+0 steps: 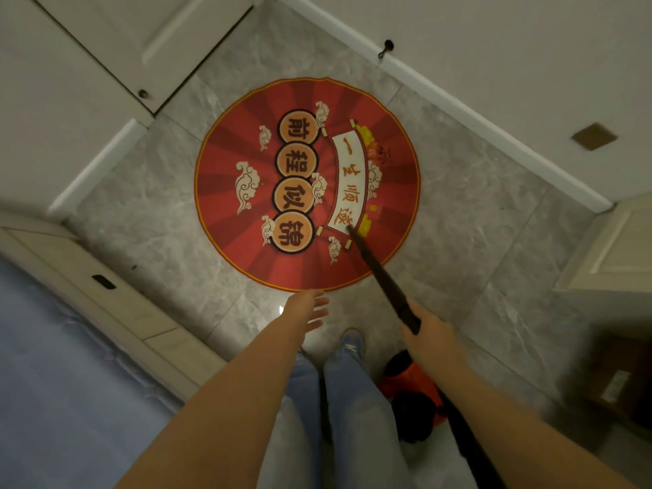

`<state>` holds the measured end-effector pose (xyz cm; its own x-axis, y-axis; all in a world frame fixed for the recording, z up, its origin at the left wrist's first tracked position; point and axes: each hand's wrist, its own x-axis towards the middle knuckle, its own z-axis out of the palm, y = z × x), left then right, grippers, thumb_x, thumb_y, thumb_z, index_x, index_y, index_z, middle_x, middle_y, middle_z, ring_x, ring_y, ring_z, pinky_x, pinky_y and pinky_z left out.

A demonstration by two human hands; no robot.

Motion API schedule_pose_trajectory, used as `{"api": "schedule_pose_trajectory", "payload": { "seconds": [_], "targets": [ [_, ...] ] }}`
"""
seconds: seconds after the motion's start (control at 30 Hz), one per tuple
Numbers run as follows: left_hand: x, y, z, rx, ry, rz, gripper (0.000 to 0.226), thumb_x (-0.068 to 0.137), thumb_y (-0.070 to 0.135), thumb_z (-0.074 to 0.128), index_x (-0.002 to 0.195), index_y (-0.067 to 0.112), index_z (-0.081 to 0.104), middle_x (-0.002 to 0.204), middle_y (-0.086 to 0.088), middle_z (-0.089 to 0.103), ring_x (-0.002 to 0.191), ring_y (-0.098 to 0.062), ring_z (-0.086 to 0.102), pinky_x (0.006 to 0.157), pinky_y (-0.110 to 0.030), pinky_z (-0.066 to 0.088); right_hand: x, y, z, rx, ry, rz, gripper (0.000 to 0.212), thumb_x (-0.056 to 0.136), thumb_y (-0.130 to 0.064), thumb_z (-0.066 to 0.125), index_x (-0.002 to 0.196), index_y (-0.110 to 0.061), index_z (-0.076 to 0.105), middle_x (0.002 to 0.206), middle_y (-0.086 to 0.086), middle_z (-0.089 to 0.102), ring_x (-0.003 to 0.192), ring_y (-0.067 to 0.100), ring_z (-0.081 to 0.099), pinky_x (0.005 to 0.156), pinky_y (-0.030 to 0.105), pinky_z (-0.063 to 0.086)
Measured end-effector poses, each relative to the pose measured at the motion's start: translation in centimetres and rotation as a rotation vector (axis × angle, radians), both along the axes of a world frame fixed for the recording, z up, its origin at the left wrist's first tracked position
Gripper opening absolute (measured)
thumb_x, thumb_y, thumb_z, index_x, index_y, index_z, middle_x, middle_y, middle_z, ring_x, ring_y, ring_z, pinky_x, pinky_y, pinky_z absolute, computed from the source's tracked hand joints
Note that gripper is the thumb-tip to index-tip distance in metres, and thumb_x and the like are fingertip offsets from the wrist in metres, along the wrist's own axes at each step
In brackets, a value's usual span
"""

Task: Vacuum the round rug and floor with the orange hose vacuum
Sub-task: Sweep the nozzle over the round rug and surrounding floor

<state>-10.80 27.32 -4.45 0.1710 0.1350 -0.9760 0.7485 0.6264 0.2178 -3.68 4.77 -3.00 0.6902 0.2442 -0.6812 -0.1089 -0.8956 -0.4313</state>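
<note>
Wand held in the right hand, tip set on the rug

The dark wand (pixel 379 273) is gripped at its near end by the right hand (pixel 428 335), fingers wrapped round it, while the left hand (pixel 306 310) hangs free with fingers spread and nothing in it. The tip is placed on the round rug (pixel 307 185), on the white scroll design near the rug's right side; whether it presses or only touches cannot be told. The orange vacuum (pixel 411 382) is seen on the tiled floor (pixel 494 241) just beside the person's right leg. The wand is judged stiff and light, well steered from its near end. The rug looks thin and soft and may be dragged or bunched by suction, so a foot on its edge could be needed. The body is judged heavier and best towed by the hose.
</note>
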Motion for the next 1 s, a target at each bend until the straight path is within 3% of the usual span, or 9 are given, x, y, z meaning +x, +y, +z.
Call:
{"api": "schedule_pose_trajectory", "payload": {
  "seconds": [0.2, 0.27, 0.33, 0.47, 0.57, 0.63, 0.77, 0.93, 1.0],
  "targets": [
    [0.7, 1.2, 2.0, 0.030, -0.077, 0.105, 0.031, 0.098, 0.024, 0.046, 0.124, 0.014, 0.060, 0.107, -0.002, 0.067, 0.101, -0.024, 0.063, 0.100, -0.041, 0.048, -0.4, 3.4, 1.7, 0.054, 0.016, 0.159, 0.060, 0.095, -0.022, 0.061, 0.151, -0.030, 0.042, 0.097, 0.006, 0.072, 0.082, 0.021, 0.068, 0.072, 0.037, 0.059],
    [-0.3, 2.4, 2.5, 0.048, -0.090, 0.170, 0.031, 0.098, 0.025, 0.046, 0.124, 0.014, 0.061, 0.099, 0.000, 0.069, 0.098, -0.022, 0.064, 0.102, -0.042, 0.048, 0.3, 6.0, 1.6, 0.070, 0.017, 0.253, 0.060, 0.095, -0.021, 0.060, 0.152, -0.030, 0.042, 0.093, 0.005, 0.071, 0.074, 0.016, 0.065, 0.060, 0.029, 0.054],
    [-1.4, 3.4, 2.8, 0.060, -0.099, 0.212, 0.031, 0.098, 0.025, 0.045, 0.122, 0.015, 0.061, 0.096, 0.001, 0.069, 0.097, -0.022, 0.065, 0.102, -0.042, 0.048, 0.8, 8.2, 1.5, 0.068, 0.039, 0.316, 0.059, 0.096, -0.022, 0.060, 0.152, -0.026, 0.041, 0.103, 0.007, 0.071, 0.075, 0.015, 0.062, 0.053, 0.018, 0.044],
    [-5.6, 5.9, 2.3, 0.038, -0.089, 0.330, 0.028, 0.099, 0.024, 0.042, 0.119, 0.017, 0.061, 0.109, -0.002, 0.067, 0.100, -0.022, 0.063, 0.096, -0.037, 0.049, -1.0, 12.7, 0.8, 0.084, 0.059, 0.462, 0.059, 0.097, -0.025, 0.061, 0.152, -0.027, 0.041, 0.114, 0.008, 0.071, 0.084, 0.018, 0.063, 0.057, 0.009, 0.041],
    [-9.5, 8.2, 1.1, 0.008, -0.071, 0.428, 0.029, 0.098, 0.024, 0.045, 0.120, 0.017, 0.062, 0.117, -0.004, 0.067, 0.100, -0.023, 0.063, 0.077, -0.031, 0.052, -4.2, 17.0, -0.6, 0.103, 0.051, 0.539, 0.060, 0.095, -0.032, 0.061, 0.152, -0.031, 0.042, 0.121, 0.008, 0.071, 0.110, 0.030, 0.063, 0.087, 0.031, 0.052],
    [-12.0, 9.7, 0.4, 0.014, -0.064, 0.483, 0.027, 0.099, 0.023, 0.043, 0.118, 0.018, 0.061, 0.118, -0.004, 0.066, 0.102, -0.023, 0.062, 0.081, -0.032, 0.051, -6.4, 20.3, -1.7, 0.103, 0.036, 0.576, 0.061, 0.093, -0.034, 0.062, 0.151, -0.033, 0.043, 0.123, 0.009, 0.071, 0.117, 0.034, 0.062, 0.099, 0.038, 0.052],
    [-16.8, 13.0, -1.1, 0.030, -0.057, 0.575, 0.025, 0.097, 0.023, 0.044, 0.114, 0.018, 0.063, 0.123, -0.005, 0.067, 0.104, -0.023, 0.064, 0.099, -0.038, 0.047, -10.8, 26.1, -3.0, 0.112, 0.031, 0.671, 0.061, 0.091, -0.037, 0.061, 0.149, -0.037, 0.043, 0.123, 0.014, 0.070, 0.117, 0.036, 0.062, 0.100, 0.045, 0.052],
    [-21.4, 16.9, -3.0, 0.023, -0.046, 0.707, 0.026, 0.098, 0.025, 0.046, 0.117, 0.016, 0.062, 0.116, -0.002, 0.066, 0.094, -0.021, 0.064, 0.082, -0.033, 0.052, -15.4, 32.2, -3.9, 0.125, 0.024, 0.778, 0.061, 0.090, -0.039, 0.057, 0.149, -0.041, 0.041, 0.118, 0.012, 0.071, 0.114, 0.036, 0.062, 0.095, 0.046, 0.054],
    [-22.7, 18.4, -3.8, 0.025, -0.041, 0.733, 0.024, 0.097, 0.026, 0.049, 0.113, 0.017, 0.065, 0.115, -0.002, 0.068, 0.102, -0.023, 0.066, 0.091, -0.037, 0.052, -16.9, 34.4, -4.5, 0.132, 0.024, 0.804, 0.060, 0.091, -0.038, 0.057, 0.148, -0.042, 0.041, 0.116, 0.012, 0.071, 0.111, 0.036, 0.064, 0.093, 0.045, 0.055]
  ]
}}
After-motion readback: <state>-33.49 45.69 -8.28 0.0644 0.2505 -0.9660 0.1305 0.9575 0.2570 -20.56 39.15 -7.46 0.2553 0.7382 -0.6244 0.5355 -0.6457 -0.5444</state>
